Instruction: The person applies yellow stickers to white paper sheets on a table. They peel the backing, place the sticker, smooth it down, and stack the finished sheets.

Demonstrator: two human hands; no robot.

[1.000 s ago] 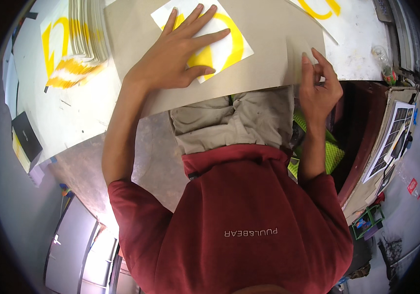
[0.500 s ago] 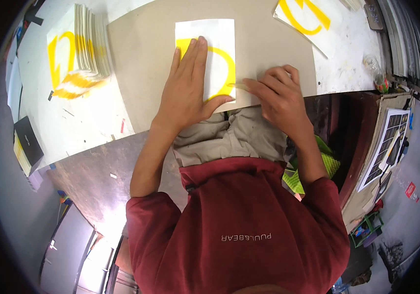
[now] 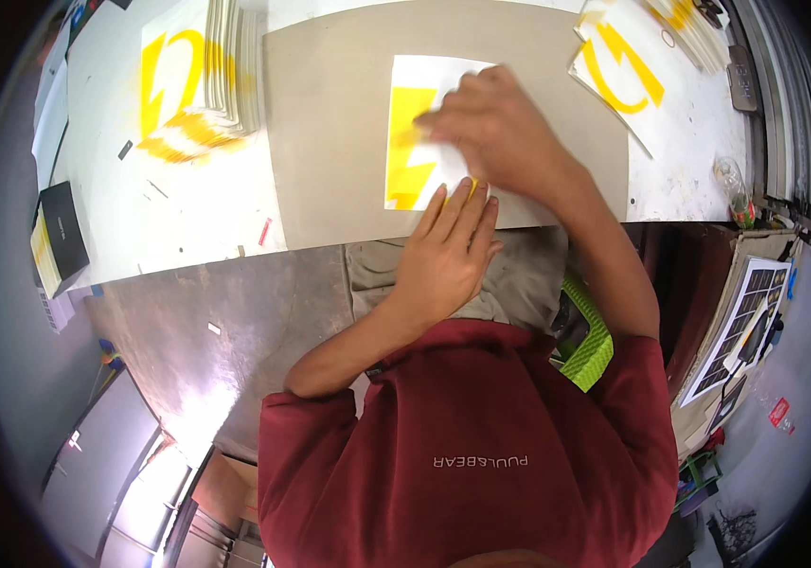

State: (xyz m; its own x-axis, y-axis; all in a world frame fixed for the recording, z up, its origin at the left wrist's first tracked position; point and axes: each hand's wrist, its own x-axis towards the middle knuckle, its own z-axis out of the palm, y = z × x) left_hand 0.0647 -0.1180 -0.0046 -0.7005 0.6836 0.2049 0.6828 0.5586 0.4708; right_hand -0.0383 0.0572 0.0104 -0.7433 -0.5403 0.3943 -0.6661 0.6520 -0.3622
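Observation:
A white sheet (image 3: 424,71) with a bold yellow shape (image 3: 403,118) lies on the beige board (image 3: 329,123) in front of me. My left hand (image 3: 443,260) rests flat, its outstretched fingertips pressing on the sheet's near edge. Over the upper right part of the sheet is my right hand (image 3: 500,123), blurred by motion. Its fingers are drawn together in a pinch above the white area beside the yellow shape. Whatever may be between them is too small and smeared to make out. The right hand hides the right half of the sheet.
At the left stands a thick stack of yellow-marked sheets (image 3: 225,76). More such sheets (image 3: 614,66) lie at the far right. A dark box (image 3: 64,237) sits at the left edge, a clear bottle (image 3: 732,185) at the right. A green chair (image 3: 585,350) is beside me.
My right hand has swung left and away from me, over the sheet. The left hand has slid from the yellow shape's left side to the sheet's near edge. The whole view has shifted.

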